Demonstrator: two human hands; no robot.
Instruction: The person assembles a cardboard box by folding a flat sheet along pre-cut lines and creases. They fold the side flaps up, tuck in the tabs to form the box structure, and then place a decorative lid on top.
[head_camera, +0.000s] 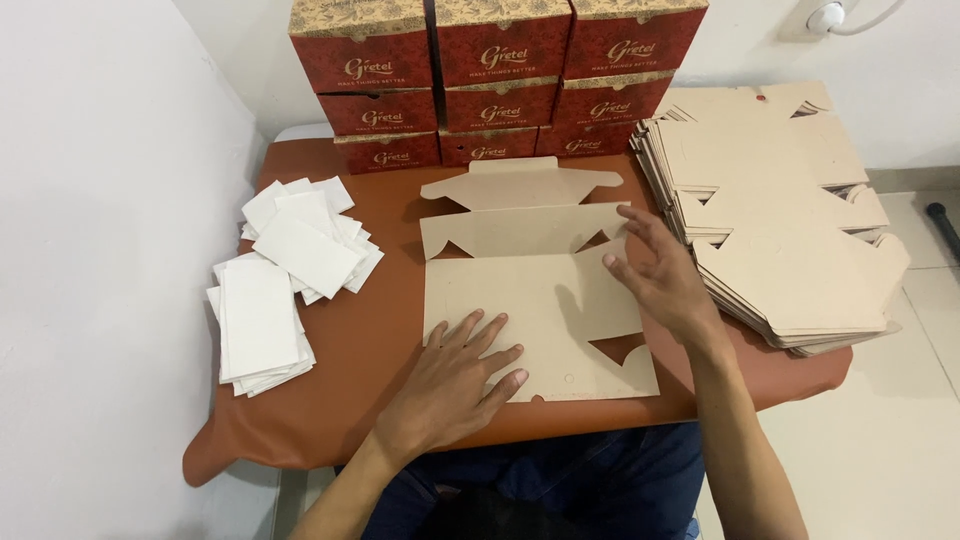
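A flat cardboard box blank (530, 300) at the middle of the desk (330, 400) is pinned by the left hand (455, 375), fingers spread flat, while the right hand (665, 285), fingers open, is poised at its right panel, where a fold seems called for.

Head view, steeply down, close

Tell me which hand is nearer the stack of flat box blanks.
Right. The right hand hovers over the flat blank's right part, beside the stack. The left hand lies flat on its lower left, farther away.
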